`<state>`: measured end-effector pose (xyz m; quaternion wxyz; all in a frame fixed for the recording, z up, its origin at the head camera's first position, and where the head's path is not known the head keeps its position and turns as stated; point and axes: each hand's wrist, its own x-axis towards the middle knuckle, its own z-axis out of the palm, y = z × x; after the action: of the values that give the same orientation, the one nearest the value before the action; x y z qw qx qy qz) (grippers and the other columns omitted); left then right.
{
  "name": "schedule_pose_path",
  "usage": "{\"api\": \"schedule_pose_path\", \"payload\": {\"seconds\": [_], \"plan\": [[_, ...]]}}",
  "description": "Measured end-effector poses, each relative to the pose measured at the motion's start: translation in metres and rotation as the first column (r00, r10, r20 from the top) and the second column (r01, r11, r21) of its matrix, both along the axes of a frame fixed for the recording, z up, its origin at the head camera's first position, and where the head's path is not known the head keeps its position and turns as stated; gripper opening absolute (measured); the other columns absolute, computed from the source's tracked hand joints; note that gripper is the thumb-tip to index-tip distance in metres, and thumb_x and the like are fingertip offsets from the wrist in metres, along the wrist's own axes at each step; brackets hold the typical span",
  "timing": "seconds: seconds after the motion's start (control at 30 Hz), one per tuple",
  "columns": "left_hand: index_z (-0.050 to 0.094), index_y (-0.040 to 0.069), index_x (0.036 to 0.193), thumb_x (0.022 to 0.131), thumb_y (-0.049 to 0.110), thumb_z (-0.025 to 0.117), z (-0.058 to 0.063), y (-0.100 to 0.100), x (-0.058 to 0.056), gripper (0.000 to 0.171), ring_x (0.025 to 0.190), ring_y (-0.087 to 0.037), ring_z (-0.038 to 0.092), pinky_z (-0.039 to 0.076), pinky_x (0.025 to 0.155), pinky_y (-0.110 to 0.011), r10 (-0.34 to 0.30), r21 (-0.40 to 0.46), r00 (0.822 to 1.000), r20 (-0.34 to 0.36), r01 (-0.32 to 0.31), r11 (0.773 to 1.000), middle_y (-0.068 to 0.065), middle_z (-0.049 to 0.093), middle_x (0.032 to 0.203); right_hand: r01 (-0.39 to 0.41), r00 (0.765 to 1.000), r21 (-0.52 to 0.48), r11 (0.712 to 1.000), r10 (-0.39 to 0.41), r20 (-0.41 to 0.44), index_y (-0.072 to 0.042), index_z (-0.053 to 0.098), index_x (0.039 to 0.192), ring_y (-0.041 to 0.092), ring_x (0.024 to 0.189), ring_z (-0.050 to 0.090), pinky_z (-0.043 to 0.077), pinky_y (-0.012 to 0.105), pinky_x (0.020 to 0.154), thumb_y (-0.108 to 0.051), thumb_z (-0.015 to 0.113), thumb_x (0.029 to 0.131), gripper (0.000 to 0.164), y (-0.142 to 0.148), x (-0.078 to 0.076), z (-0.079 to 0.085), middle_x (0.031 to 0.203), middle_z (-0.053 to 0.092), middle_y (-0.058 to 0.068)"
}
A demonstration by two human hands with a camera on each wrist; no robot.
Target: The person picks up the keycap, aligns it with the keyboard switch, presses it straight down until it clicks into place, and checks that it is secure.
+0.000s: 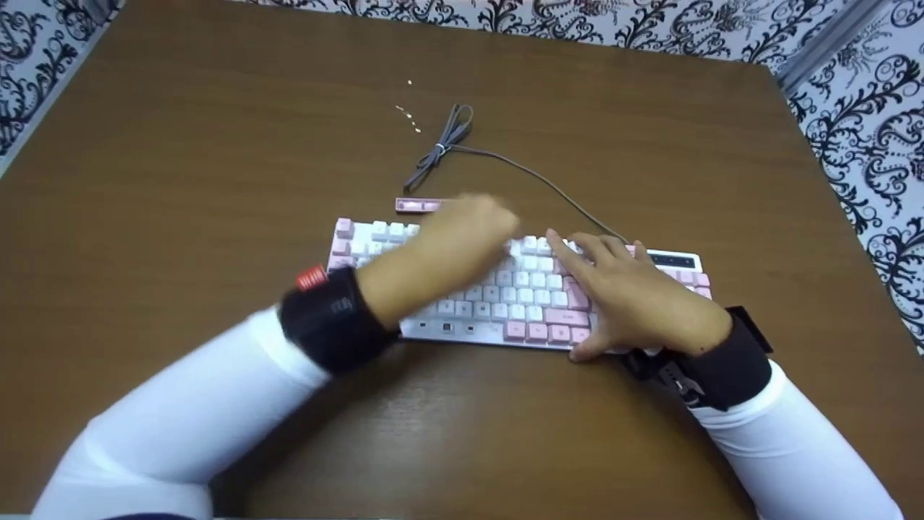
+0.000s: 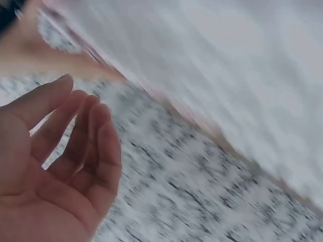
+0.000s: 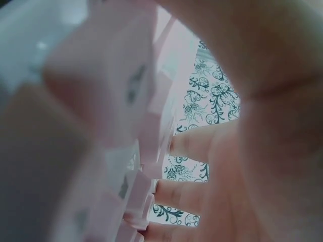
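Observation:
A white and pink keyboard [image 1: 530, 296] lies on the wooden table. In its bottom row a long gap [image 1: 447, 328] exposes small dark switch tops where a key cap is absent. My left hand [image 1: 462, 231] hangs over the keyboard's back left part. In the left wrist view its fingers [image 2: 103, 151] are loosely bent toward the thumb, with nothing between them. My right hand [image 1: 632, 300] spreads across the right part of the keyboard, thumb at the front edge and fingertips toward the back edge. The right wrist view shows its straight fingers [image 3: 181, 194] touching the pink keys [image 3: 136, 196].
Behind the keyboard lies a long pink key cap [image 1: 419, 206], partly hidden by my left hand. A grey cable [image 1: 534, 173] runs from the keyboard's back to a tied bundle [image 1: 440, 148]. Several small white bits [image 1: 409, 115] lie beyond on the table [image 1: 216, 144].

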<state>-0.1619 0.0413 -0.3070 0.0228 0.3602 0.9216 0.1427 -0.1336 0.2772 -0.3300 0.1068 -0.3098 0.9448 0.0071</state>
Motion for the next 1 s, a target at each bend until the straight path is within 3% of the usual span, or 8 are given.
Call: {"api": "schedule_pose_path", "payload": {"seconds": [0.2,0.4,0.57,0.77,1.0], "plan": [[0.074,0.007,0.098,0.087,0.000,0.063,0.003,-0.026,-0.039,0.017,0.094,-0.033,0.070,0.059,0.078,-0.047,0.153,-0.109,0.987,-0.043,-0.157,0.982,-0.015,0.073,0.104,0.055,0.997,0.022,0.998,-0.056,0.051,-0.012,0.010,0.161,0.046,0.140,0.035,0.028,0.079,0.103,-0.056,0.091,0.055,0.140,0.000,0.002,0.000,0.154,0.034,0.024],[0.071,0.002,0.102,0.092,0.001,0.057,0.001,-0.032,-0.062,0.018,0.094,-0.039,0.071,0.059,0.075,-0.052,0.204,-0.263,0.976,-0.076,-0.217,0.940,-0.020,0.072,0.107,0.064,0.996,0.022,0.998,-0.065,0.061,-0.012,0.010,0.161,0.046,0.141,0.034,0.027,0.079,0.104,-0.055,0.091,0.055,0.140,-0.002,0.002,0.000,0.155,0.033,0.024],[0.068,0.002,0.107,0.092,0.002,0.054,-0.002,-0.032,-0.072,0.020,0.100,-0.038,0.070,0.058,0.077,-0.054,0.217,-0.384,0.974,-0.062,-0.224,0.896,-0.019,0.071,0.111,0.056,0.997,0.016,0.998,-0.057,0.055,-0.013,0.010,0.161,0.045,0.141,0.035,0.027,0.079,0.105,-0.056,0.091,0.055,0.140,-0.003,0.001,0.000,0.154,0.033,0.023],[0.068,0.005,0.113,0.094,0.007,0.051,-0.005,-0.027,-0.077,0.025,0.104,-0.035,0.068,0.056,0.083,-0.053,0.204,-0.432,0.978,-0.043,-0.202,0.879,-0.017,0.069,0.117,0.058,0.997,0.019,0.998,-0.059,0.053,-0.012,0.011,0.161,0.045,0.141,0.035,0.028,0.079,0.103,-0.056,0.092,0.055,0.140,-0.002,0.002,0.001,0.154,0.034,0.023],[0.066,0.006,0.117,0.092,0.008,0.058,-0.007,-0.027,-0.076,0.026,0.105,-0.036,0.066,0.056,0.085,-0.051,0.199,-0.469,0.980,-0.020,-0.185,0.864,-0.016,0.068,0.117,0.041,0.999,0.007,0.999,-0.042,0.033,-0.011,0.012,0.161,0.044,0.140,0.037,0.030,0.078,0.102,-0.056,0.091,0.053,0.141,-0.002,0.001,-0.001,0.153,0.035,0.022]]}}
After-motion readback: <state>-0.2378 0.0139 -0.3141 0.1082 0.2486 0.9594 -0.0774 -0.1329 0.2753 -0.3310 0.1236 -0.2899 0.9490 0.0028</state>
